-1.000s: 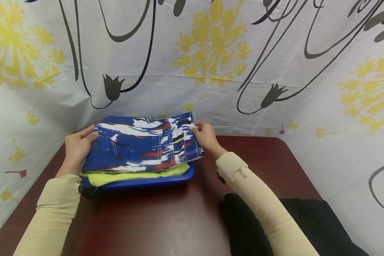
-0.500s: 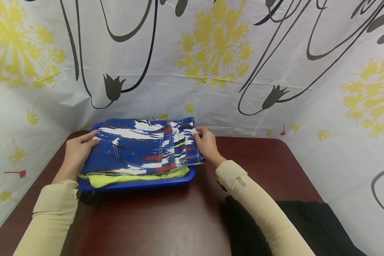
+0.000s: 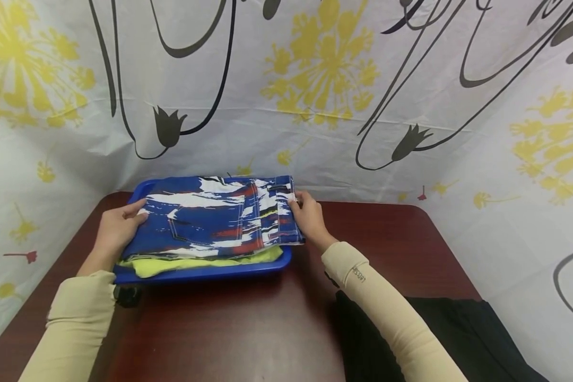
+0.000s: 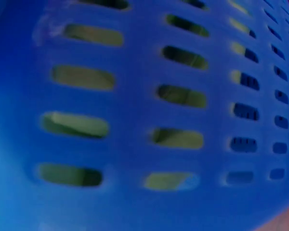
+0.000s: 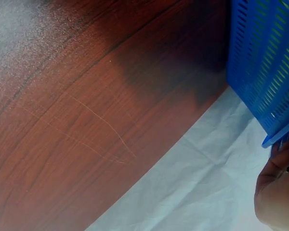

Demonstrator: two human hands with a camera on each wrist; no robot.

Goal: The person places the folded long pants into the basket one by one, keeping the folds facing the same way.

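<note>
A pair of folded jeans [image 3: 205, 220], blue with white and red streaks, lies flat over a blue plastic basket [image 3: 219, 274]. Yellow-green cloth [image 3: 186, 265] shows beneath them along the basket's front. My left hand [image 3: 114, 231] pinches the left end of the jeans, thumb on top. At the opposite end, my right hand [image 3: 309, 216] grips the waistband, its thumb on the upper face. The left wrist view is filled by the slotted basket wall [image 4: 130, 96]. In the right wrist view my right hand [image 5: 277, 192] is at the basket's rim [image 5: 279, 134].
Black folded cloth [image 3: 458, 339] lies on the front right of the dark red-brown table [image 3: 229, 329], partly under my right sleeve [image 3: 387, 307]. A white patterned curtain [image 3: 248, 132] hangs close behind the table and along its sides.
Both hands have lowered the jeans a little onto the basket, and more of its back and left rim shows. In the last half second the jeans have barely moved.
</note>
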